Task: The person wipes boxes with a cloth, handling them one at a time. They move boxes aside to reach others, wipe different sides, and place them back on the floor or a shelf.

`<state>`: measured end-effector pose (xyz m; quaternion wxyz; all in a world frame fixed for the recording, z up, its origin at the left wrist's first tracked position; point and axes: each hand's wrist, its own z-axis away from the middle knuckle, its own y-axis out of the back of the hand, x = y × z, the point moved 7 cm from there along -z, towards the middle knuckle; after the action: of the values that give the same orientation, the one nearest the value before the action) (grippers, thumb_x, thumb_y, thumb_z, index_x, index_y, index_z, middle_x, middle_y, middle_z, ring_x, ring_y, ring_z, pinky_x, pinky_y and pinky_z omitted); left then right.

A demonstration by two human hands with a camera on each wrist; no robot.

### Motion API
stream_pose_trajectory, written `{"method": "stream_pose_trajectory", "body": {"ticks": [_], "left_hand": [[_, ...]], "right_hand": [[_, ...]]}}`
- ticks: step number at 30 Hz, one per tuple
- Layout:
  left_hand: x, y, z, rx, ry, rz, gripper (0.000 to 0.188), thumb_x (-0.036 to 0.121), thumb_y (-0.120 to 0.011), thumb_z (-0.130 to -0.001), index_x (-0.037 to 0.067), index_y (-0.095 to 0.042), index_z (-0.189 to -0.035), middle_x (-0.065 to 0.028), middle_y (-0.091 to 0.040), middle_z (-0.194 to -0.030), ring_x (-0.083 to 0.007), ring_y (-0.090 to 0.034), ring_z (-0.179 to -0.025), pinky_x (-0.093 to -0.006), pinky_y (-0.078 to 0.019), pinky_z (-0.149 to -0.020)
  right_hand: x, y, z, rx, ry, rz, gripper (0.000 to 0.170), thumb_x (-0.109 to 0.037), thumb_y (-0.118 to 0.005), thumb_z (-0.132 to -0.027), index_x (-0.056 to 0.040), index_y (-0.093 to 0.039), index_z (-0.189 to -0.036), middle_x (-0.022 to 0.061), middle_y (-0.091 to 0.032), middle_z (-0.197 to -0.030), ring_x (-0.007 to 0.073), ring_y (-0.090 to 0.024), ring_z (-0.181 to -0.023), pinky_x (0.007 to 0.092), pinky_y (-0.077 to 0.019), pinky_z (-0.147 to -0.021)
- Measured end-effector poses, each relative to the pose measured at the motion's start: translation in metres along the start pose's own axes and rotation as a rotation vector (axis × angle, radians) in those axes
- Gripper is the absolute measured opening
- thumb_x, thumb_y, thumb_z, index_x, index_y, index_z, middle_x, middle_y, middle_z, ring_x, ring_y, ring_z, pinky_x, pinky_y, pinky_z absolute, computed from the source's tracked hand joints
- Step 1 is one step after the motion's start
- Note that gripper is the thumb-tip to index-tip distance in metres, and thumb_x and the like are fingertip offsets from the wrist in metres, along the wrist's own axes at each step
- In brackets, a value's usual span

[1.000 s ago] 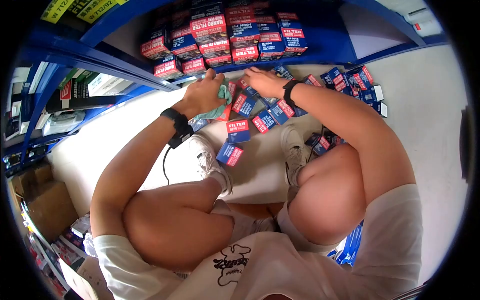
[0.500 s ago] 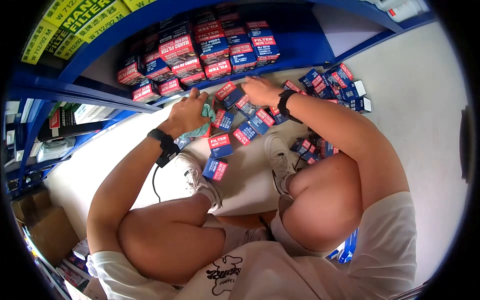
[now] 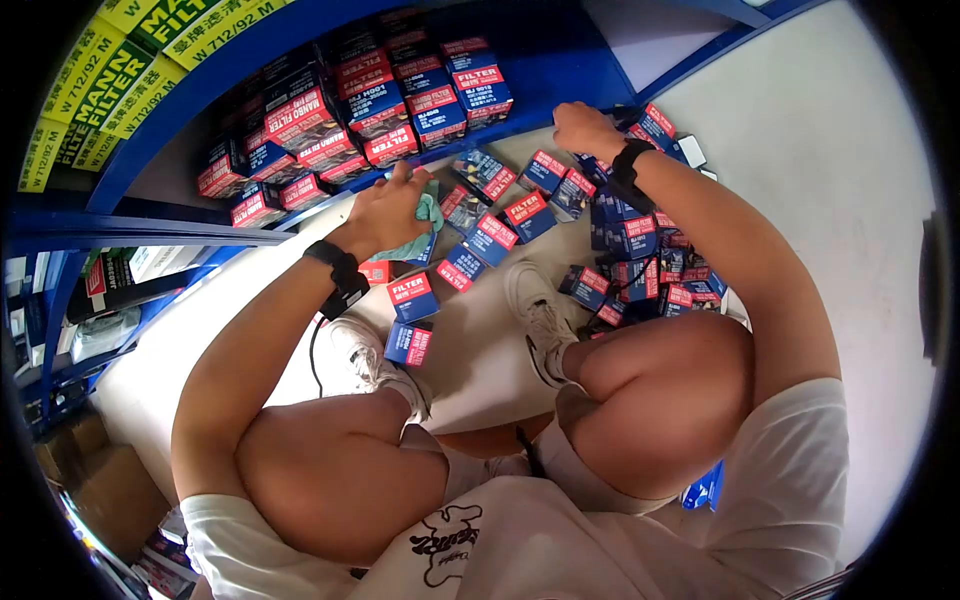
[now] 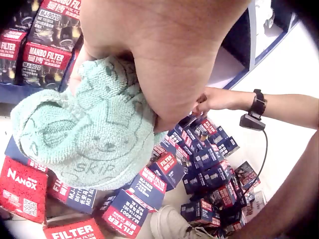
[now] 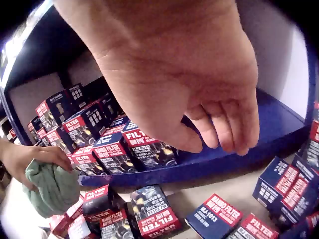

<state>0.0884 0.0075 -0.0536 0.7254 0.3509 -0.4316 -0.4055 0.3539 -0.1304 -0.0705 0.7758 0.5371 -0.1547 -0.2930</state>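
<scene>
A pale green towel (image 4: pixel 94 134) with a printed face hangs bunched in my left hand (image 3: pixel 385 212), which grips it above loose filter boxes. Beneath the towel in the left wrist view, a red Nanox box (image 4: pixel 22 191) shows. My right hand (image 3: pixel 588 130) is at the shelf's front edge, by the right-hand pile. In the right wrist view its fingers (image 5: pixel 227 127) bend loosely downward, with nothing between them and the thumb. Below it on the floor are blue-and-red oil filter boxes, among them an MJ-1013 box (image 5: pixel 214 216).
Stacked filter boxes (image 3: pixel 300 130) fill the left of the blue shelf (image 3: pixel 570 75). More boxes lie heaped on the floor (image 3: pixel 640 265) by my right knee. A shoe (image 3: pixel 535 310) stands close to the scattered boxes. Yellow-green Mann filter boxes (image 3: pixel 120 75) sit at upper left.
My right hand has left the boxes near my left hand and moved right along the shelf edge. The left hand keeps hold of the towel. The head view has swung right.
</scene>
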Motion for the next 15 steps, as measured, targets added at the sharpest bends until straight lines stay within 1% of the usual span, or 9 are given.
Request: {"method": "stream_pose_trajectory", "body": {"ticks": [1, 5, 8, 10, 11, 13, 15], "left_hand": [[0.004, 0.0, -0.002, -0.007, -0.01, 0.011, 0.076, 0.029, -0.074, -0.077, 0.006, -0.041, -0.142, -0.0224, -0.045, -0.138, -0.0468, -0.058, -0.115, -0.0507, -0.051, -0.097], [0.011, -0.006, -0.007, -0.028, -0.007, 0.001, 0.077, 0.029, -0.074, -0.078, 0.006, -0.041, -0.143, -0.0222, -0.045, -0.138, -0.0464, -0.058, -0.116, -0.0505, -0.0511, -0.097], [0.011, -0.009, -0.01, -0.045, -0.006, -0.019, 0.077, 0.029, -0.074, -0.077, 0.005, -0.041, -0.143, -0.0223, -0.045, -0.139, -0.0454, -0.058, -0.116, -0.0502, -0.0513, -0.096], [0.01, -0.01, -0.009, -0.056, 0.011, -0.019, 0.078, 0.028, -0.075, -0.077, 0.004, -0.04, -0.142, -0.0227, -0.045, -0.138, -0.0448, -0.058, -0.116, -0.0503, -0.0511, -0.096], [0.009, -0.012, -0.009, -0.06, 0.008, -0.023, 0.078, 0.028, -0.075, -0.077, 0.004, -0.04, -0.142, -0.0227, -0.045, -0.138, -0.0448, -0.058, -0.116, -0.0503, -0.0511, -0.096], [0.005, -0.015, -0.011, -0.032, 0.006, -0.044, 0.075, 0.03, -0.075, -0.078, 0.006, -0.043, -0.14, -0.021, -0.045, -0.135, -0.0434, -0.06, -0.113, -0.0491, -0.0551, -0.092], [0.002, -0.018, -0.011, -0.044, 0.006, -0.035, 0.075, 0.031, -0.075, -0.078, 0.005, -0.043, -0.14, -0.0207, -0.046, -0.135, -0.0428, -0.06, -0.113, -0.0492, -0.055, -0.091]], "right_hand": [[0.005, -0.001, 0.001, -0.031, -0.009, 0.014, 0.032, -0.014, -0.062, -0.078, 0.0044, -0.071, -0.103, 0.0299, -0.067, -0.11, 0.0425, -0.066, -0.105, 0.0493, -0.0545, -0.09], [0.022, -0.015, -0.001, -0.026, -0.004, 0.002, 0.033, -0.014, -0.062, -0.078, 0.0053, -0.071, -0.103, 0.0304, -0.067, -0.11, 0.0432, -0.066, -0.106, 0.049, -0.0544, -0.091], [0.038, -0.034, -0.007, -0.009, -0.04, -0.006, 0.033, -0.015, -0.063, -0.078, 0.0064, -0.071, -0.102, 0.031, -0.067, -0.109, 0.0435, -0.066, -0.105, 0.0488, -0.0543, -0.091], [0.041, -0.049, -0.011, -0.08, -0.016, -0.017, 0.033, -0.016, -0.063, -0.078, 0.0069, -0.071, -0.102, 0.0314, -0.066, -0.11, 0.044, -0.066, -0.105, 0.0492, -0.0542, -0.091], [0.044, -0.054, -0.012, -0.08, -0.019, -0.023, 0.033, -0.016, -0.063, -0.078, 0.0069, -0.071, -0.102, 0.0314, -0.066, -0.11, 0.044, -0.066, -0.105, 0.0492, -0.0542, -0.091], [0.039, -0.054, -0.006, -0.048, -0.051, -0.029, 0.028, -0.01, -0.061, -0.078, 0.0072, -0.069, -0.099, 0.0313, -0.066, -0.107, 0.0434, -0.066, -0.103, 0.0495, -0.0533, -0.088], [0.033, -0.05, -0.003, -0.081, -0.055, -0.045, 0.029, -0.01, -0.061, -0.078, 0.0078, -0.069, -0.099, 0.0313, -0.066, -0.109, 0.0431, -0.066, -0.103, 0.0493, -0.0535, -0.088]]}}
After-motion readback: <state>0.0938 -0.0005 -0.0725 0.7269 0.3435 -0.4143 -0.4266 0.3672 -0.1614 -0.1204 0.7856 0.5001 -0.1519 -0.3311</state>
